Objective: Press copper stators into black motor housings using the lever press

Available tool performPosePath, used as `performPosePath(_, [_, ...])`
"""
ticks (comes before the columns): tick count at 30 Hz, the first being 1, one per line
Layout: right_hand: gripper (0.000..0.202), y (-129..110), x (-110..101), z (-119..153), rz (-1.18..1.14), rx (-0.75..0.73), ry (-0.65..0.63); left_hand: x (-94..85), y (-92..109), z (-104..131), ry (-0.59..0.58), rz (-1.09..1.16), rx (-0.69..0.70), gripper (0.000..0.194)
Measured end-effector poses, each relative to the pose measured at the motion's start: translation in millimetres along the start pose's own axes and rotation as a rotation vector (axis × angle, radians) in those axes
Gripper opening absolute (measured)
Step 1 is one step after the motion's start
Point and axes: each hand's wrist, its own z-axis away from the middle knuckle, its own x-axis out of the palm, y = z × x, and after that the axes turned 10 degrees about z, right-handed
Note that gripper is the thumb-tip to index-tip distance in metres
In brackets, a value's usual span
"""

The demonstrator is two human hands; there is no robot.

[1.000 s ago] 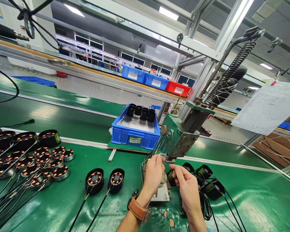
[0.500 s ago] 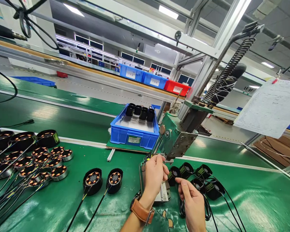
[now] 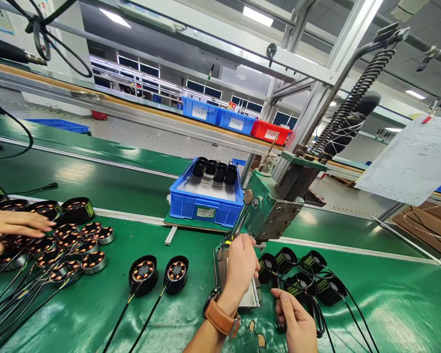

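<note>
My left hand (image 3: 240, 262), with a brown-strapped watch on its wrist, is closed over the base of a green hand press (image 3: 264, 201). Its curled fingers hide whatever they hold. To the right, my right hand (image 3: 297, 316) pinches a black cable (image 3: 278, 284) between thumb and fingers. That cable runs up to a cluster of black cylindrical housings with green markings, the nearest being a black housing (image 3: 267, 267). Left of the press lie two black housings with copper-coil stators inside, a left one (image 3: 143, 274) and a right one (image 3: 176, 274), their leads trailing toward me.
Another person's hand (image 3: 18, 225) is over a pile of bare copper-wound stators (image 3: 68, 240) at the left. Behind the press stands a blue bin (image 3: 206, 211) with several black housings. A paper sheet (image 3: 407, 162) hangs at the right.
My right hand has moved slightly down, away from the nearest housing, and a cable now shows there. My left hand stays at the press. Another person's hand has appeared at the left.
</note>
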Motion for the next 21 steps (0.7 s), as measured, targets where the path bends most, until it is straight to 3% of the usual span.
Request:
performPosePath(3, [0.080,8,-4,-4,0.017,0.026,-0.053,0.3,-3,-2,0.029,-0.046,0.035,0.035])
performPosePath(9, [0.083,10,-4,0,0.004,0.046,-0.029,-11.1,-14,-9,0.047,-0.300,0.406,0.040])
performPosePath(17, [0.084,1,14,17,-0.038,0.045,0.064,-20.8,-19,-13,0.037,-0.416,0.495,0.034])
performPosePath(21, [0.084,7,13,18,-0.029,0.036,0.051,-14.2,-23,-15,0.047,-0.407,0.506,0.039])
